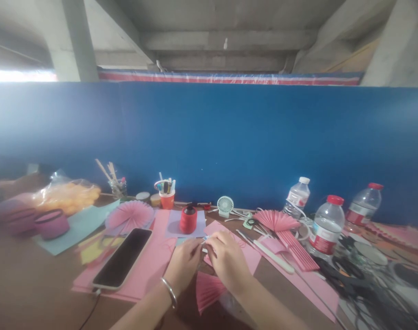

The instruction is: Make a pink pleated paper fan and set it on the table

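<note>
My left hand [186, 260] and my right hand [227, 257] meet at the middle of the table, fingertips pinched close together. Between them shows a small whitish piece, too small to name. Under my right wrist lies a pleated pink paper fan [209, 292], partly hidden by the forearm. Just beyond the hands stands a spool of red thread [188, 220] on a pale purple sheet [172, 219]. Pink paper [252, 257] lies beneath and to the right of the right hand. Left of my left hand, a phone [123, 259] rests on pink sheets [145, 277].
A round pink paper fan [130, 216], a red cup of tools [167, 200] and a small white fan [225, 206] stand further back. On the right are folded pink paper [276, 220], water bottles [327, 227] and tangled black cables [349, 279]. A blue partition [209, 137] closes the back.
</note>
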The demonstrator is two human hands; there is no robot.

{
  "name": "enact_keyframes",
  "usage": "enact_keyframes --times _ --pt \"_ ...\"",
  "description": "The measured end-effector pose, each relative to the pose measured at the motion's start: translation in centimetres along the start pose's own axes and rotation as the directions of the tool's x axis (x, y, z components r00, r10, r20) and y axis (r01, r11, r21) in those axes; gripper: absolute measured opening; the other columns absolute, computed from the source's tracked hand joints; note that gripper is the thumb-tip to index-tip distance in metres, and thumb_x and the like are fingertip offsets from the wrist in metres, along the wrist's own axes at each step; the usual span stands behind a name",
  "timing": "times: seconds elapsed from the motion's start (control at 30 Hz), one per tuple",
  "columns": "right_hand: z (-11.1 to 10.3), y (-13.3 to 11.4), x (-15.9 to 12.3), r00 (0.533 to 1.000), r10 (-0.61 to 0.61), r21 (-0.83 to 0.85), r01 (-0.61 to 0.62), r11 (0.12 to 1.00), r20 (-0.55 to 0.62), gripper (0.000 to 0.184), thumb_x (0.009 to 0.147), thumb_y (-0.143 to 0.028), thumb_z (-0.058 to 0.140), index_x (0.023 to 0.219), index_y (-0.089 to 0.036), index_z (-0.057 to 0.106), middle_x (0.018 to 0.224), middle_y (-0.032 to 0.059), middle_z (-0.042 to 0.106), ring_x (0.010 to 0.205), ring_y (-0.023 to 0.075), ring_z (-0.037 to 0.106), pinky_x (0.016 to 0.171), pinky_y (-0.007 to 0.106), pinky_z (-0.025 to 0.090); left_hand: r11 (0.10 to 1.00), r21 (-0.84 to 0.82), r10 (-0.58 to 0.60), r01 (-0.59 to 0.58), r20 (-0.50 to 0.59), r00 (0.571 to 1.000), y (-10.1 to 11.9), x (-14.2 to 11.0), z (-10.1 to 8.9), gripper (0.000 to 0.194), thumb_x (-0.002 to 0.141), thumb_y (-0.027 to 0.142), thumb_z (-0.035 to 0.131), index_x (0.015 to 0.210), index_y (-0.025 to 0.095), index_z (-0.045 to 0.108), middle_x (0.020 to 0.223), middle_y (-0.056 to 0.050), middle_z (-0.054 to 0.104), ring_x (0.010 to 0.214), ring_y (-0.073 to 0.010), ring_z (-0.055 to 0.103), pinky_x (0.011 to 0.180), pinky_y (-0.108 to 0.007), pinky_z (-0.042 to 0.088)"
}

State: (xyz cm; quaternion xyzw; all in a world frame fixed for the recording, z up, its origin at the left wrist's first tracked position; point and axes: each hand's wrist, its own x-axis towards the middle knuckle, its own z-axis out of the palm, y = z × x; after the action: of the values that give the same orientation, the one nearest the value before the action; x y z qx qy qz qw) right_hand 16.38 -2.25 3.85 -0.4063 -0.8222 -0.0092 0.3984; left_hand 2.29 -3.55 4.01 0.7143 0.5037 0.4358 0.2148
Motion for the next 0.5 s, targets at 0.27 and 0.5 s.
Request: enact_keyframes --times 0.27,0.5 --pt "-0.5 -0.4 0.1 0.977 -0.187 -0.002 0.188 0.982 -0.102 0.019 0.081 -0.009 0.044 0.071 -0.017 0.058 0.067 0.0033 0.056 0.068 0.0143 0.051 0.063 0.025 0.039 0.750 -0.612 -0.212 0.250 0.136 0.968 -0.6 0.5 0.6 0.020 0.067 0.028 0.055 0.063 0.010 0.060 0.052 0.000 0.049 0.048 -0.0100 0.044 0.048 -0.021 0.034" --pt "-8.2 -1.0 1.8 0.906 -0.143 0.056 0.179 0.982 -0.398 0.012 0.076 -0.007 0.050 0.074 -0.017 0.057 0.074 0.0046 0.058 0.074 0.0157 0.053 0.068 0.029 0.043 0.937 -0.311 -0.216 0.156 -0.169 0.962 -0.9 1.8 -2.6 0.027 0.076 0.032 0.045 0.059 0.015 0.057 0.061 -0.001 0.053 0.063 -0.0152 0.049 0.057 -0.023 0.036"
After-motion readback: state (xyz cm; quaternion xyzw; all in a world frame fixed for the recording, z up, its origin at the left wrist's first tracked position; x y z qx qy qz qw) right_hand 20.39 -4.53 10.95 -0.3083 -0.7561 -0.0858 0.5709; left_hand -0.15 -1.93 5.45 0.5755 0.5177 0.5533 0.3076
